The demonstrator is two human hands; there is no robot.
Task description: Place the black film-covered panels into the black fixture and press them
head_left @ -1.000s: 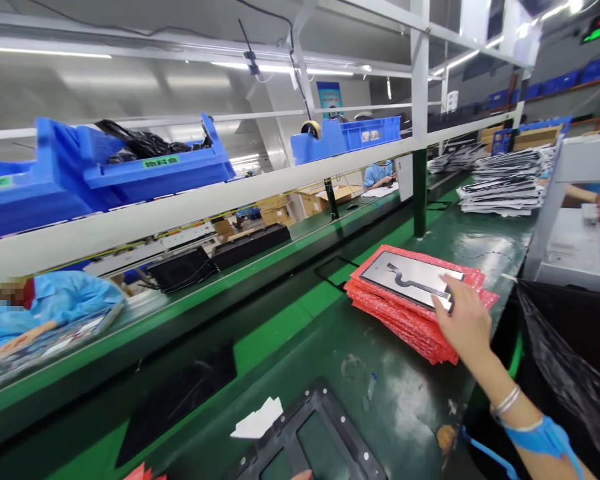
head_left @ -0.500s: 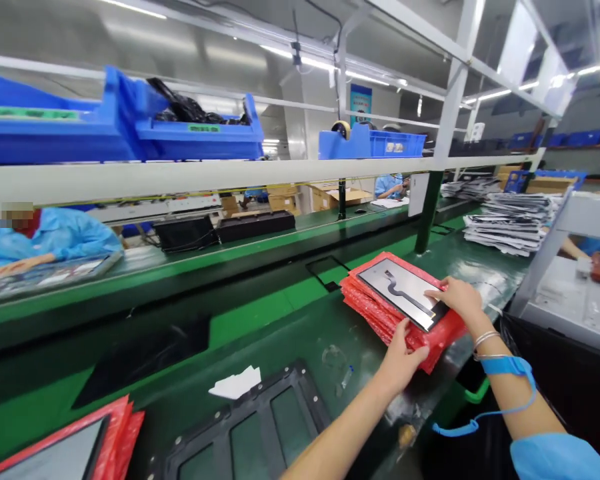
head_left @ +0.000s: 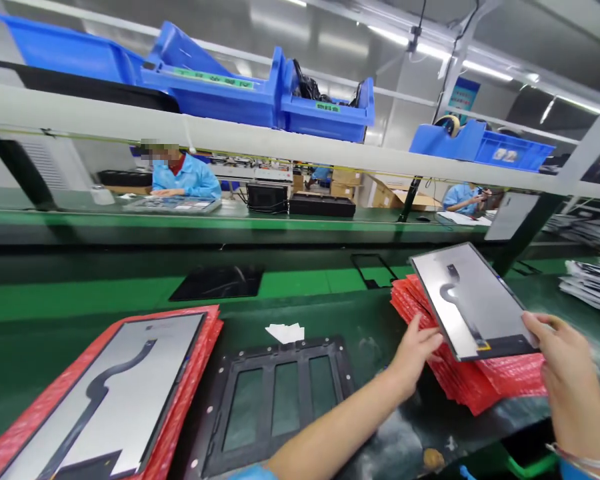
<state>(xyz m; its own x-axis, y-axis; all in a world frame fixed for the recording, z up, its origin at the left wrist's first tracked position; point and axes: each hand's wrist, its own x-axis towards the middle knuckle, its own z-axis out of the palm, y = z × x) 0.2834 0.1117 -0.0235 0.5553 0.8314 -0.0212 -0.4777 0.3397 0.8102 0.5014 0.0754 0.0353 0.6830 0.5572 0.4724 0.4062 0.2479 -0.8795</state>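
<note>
My right hand (head_left: 567, 353) pinches the lower right corner of an LCD screen panel (head_left: 460, 293), grey-backed with a dark ribbon cable. The panel is tilted up above a stack of red bubble-wrap bags (head_left: 473, 387). My left hand (head_left: 413, 353) is at the panel's left edge, fingers apart, a fingertip at or very near the edge; contact is hard to make out. At the left, a second LCD panel (head_left: 125, 387) lies on red bubble wrap (head_left: 40, 407). Between the two stacks sits a black frame fixture (head_left: 265, 400) with rectangular openings.
Scraps of white paper (head_left: 286, 333) lie behind the fixture on the green bench (head_left: 330, 313). A dark flat sheet (head_left: 217, 283) rests farther back. Blue bins (head_left: 325, 120) stand on the shelf overhead. Stacked white sheets (head_left: 593, 287) are at right. Co-workers sit across the bench.
The panel has been raised and tilted off the red bags by my right hand. My left hand remains by its edge. The view has turned left, showing more of the second panel.
</note>
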